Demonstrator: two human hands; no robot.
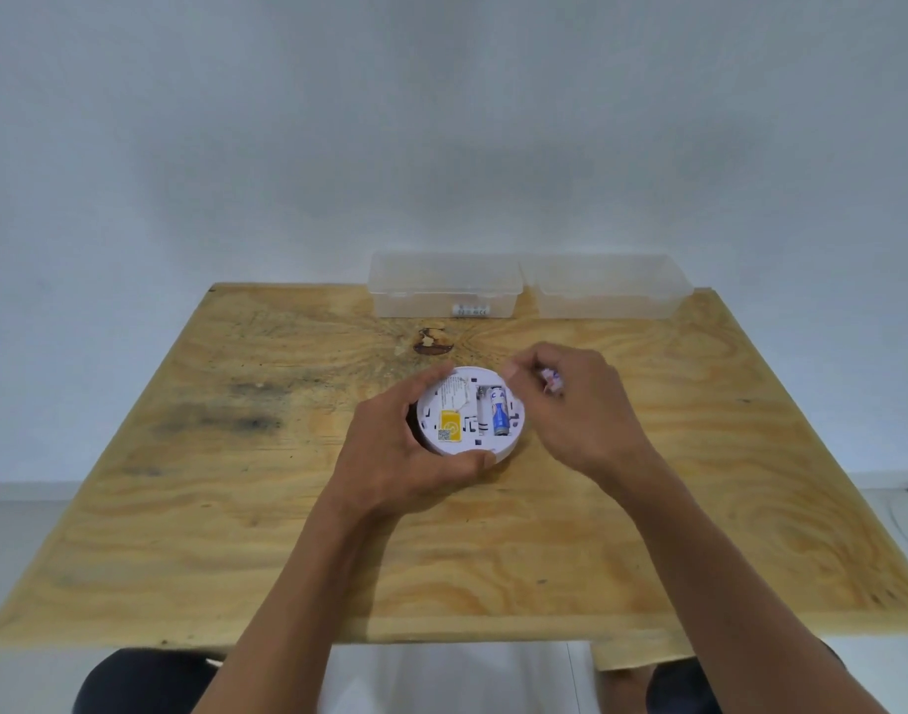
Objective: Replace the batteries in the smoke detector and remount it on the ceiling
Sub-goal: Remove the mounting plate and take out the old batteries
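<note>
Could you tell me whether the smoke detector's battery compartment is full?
Not full: the smoke detector shows one blue battery seated, with an empty slot beside it.

Only parts of the person can be seen. Two bare forearms come in from the near edge, and there is no sleeve on them up to where the picture ends. No watch, ring or bracelet is visible on the wrists or fingers. The left hand (390, 456) and the right hand (575, 404) are both without gloves — the nails look short and without polish, but they are small in the view. Under the near edge of the table, two dark rounded shapes show at near left and near right — they look like knees in dark trousers, black or very dark. The cloth is plain, without any pattern.
</note>
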